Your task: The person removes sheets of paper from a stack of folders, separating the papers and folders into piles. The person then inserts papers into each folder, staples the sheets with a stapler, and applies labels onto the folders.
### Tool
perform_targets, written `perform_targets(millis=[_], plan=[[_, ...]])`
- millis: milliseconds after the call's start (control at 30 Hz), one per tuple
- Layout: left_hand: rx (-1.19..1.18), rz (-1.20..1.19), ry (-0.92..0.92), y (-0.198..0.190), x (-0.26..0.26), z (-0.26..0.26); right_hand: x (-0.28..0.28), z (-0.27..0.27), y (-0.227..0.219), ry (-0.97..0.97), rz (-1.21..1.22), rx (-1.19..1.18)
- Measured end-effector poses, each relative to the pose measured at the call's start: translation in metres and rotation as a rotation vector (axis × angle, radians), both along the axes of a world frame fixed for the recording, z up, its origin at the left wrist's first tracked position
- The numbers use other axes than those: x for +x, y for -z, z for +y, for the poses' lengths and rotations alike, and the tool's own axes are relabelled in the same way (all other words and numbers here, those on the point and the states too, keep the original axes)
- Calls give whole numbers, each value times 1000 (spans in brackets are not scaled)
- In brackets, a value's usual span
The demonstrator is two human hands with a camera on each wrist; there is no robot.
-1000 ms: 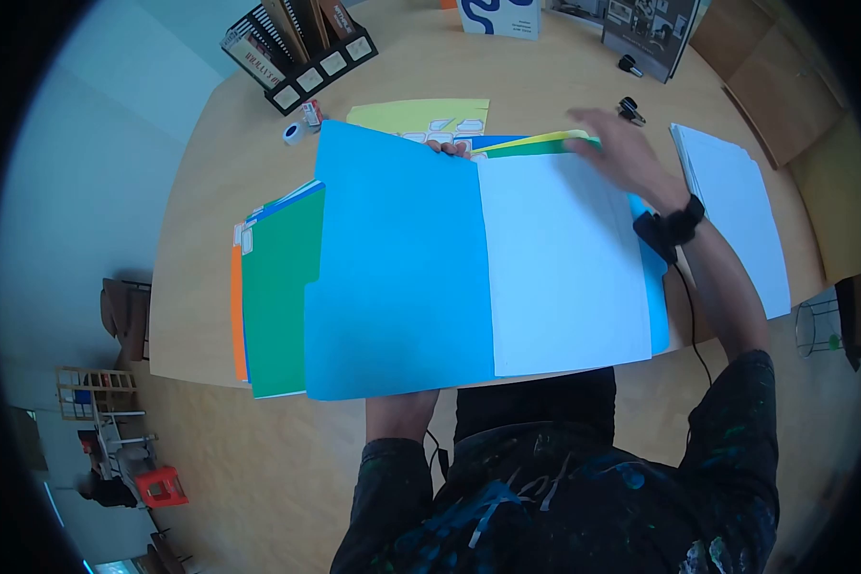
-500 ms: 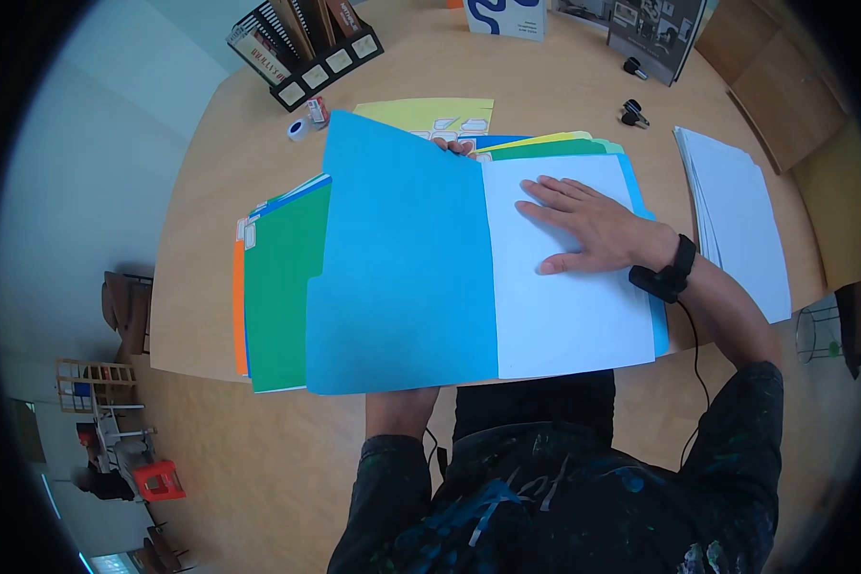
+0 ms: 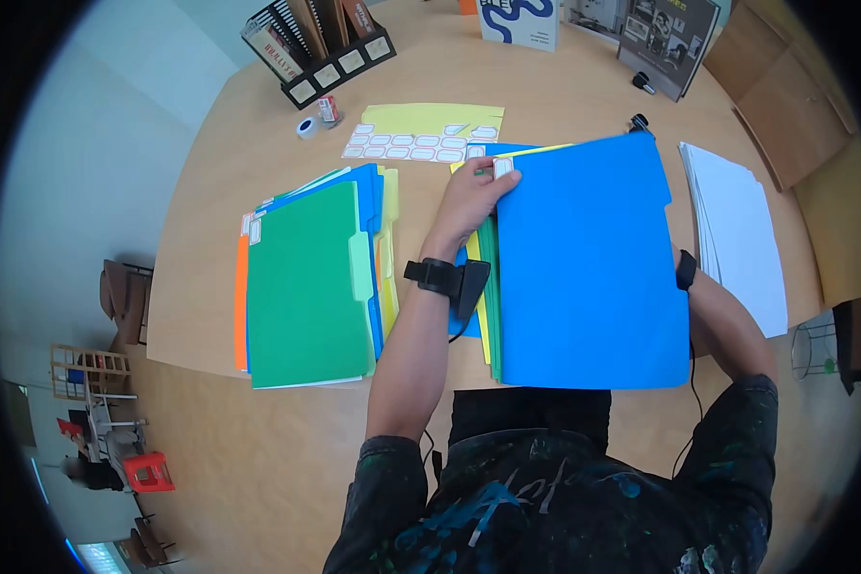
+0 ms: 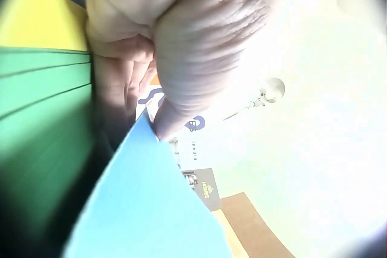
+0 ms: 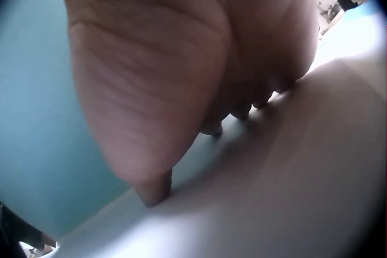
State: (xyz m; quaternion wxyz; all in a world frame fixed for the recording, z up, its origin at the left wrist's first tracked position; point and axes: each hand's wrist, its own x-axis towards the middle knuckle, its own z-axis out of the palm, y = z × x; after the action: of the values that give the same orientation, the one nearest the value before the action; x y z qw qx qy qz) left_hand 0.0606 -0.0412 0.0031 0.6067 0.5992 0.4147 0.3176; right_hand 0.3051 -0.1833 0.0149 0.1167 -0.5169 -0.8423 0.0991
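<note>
The thumb and fingers of my left hand (image 3: 471, 199) pinch the labelled top-left corner of a blue folder (image 3: 588, 273). In the left wrist view, the left hand (image 4: 175, 40) has its thumb on the edge of the folder cover (image 4: 148, 191), beside green folders (image 4: 45, 94). The cover hides my right hand in the head view, leaving the wrist and forearm visible. Within the folder, the right hand (image 5: 181, 58) rests its thumb tip and fingertips on white paper (image 5: 272, 191), with the blue cover (image 5: 42, 101) beside it.
A stack of coloured folders (image 3: 306, 287) lies at left. Label sheets (image 3: 407, 143), a tape roll (image 3: 306, 127) and a black file rack (image 3: 340, 72) are behind. White paper (image 3: 737, 234) lies at right, with black clips (image 3: 644, 83) and upright books (image 3: 518, 24) at the back.
The folder cover has swung from left to right over the white paper and my right hand. My left hand has come into view at its corner, and the left stack is more exposed.
</note>
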Motion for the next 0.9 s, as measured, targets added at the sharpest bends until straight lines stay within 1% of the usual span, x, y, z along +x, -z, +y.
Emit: perform_targets(millis=[67,100,167,200,233,267,300,333,367,400,433,500,567,600,633,667,700,733,767,800,833,900], plan=[[63,68,145,5,-1,4,6,3,-2,27,25,-42],[64,66,145,6,-2,4,8,6,-3,43,38,-63],[33,-39,156,9,-2,4,14,10,-7,76,63,-108],[35,-41,158,11,-2,5,26,13,-7,93,75,-128],[57,-55,107,13,-2,5,46,8,-4,109,89,-148],[77,-68,55,15,-3,6,65,24,-7,124,104,-169],[76,-67,54,13,-5,7,79,44,-11,138,118,-192],[101,18,36,9,-7,9,77,45,-11,150,133,-216],[124,103,19,7,-9,10,78,57,-23,238,92,10],[124,105,20,7,-10,9,78,69,-41,326,51,237],[107,77,36,6,-10,8,76,77,-58,329,52,239],[98,51,58,4,-8,8,63,92,-87,517,187,124],[81,65,58,3,-9,7,34,112,-85,348,123,-3],[88,69,61,4,-9,8,9,118,-84,284,83,-61],[77,22,69,7,-9,10,-8,127,-75,188,38,-92],[66,-25,77,8,-10,11,-22,134,-61,106,69,-30],[74,-21,76,8,-11,12,-33,141,-45,22,98,32],[68,-41,73,7,-12,11,-40,153,-28,21,102,39],[61,-61,71,7,-12,12,-46,168,-12,43,94,105],[66,-57,69,9,-12,13,-52,175,-7,65,86,170],[72,-36,58,11,-12,15,-55,178,-2,93,128,186],[77,-16,42,10,-11,15,-56,180,5,86,97,194]])
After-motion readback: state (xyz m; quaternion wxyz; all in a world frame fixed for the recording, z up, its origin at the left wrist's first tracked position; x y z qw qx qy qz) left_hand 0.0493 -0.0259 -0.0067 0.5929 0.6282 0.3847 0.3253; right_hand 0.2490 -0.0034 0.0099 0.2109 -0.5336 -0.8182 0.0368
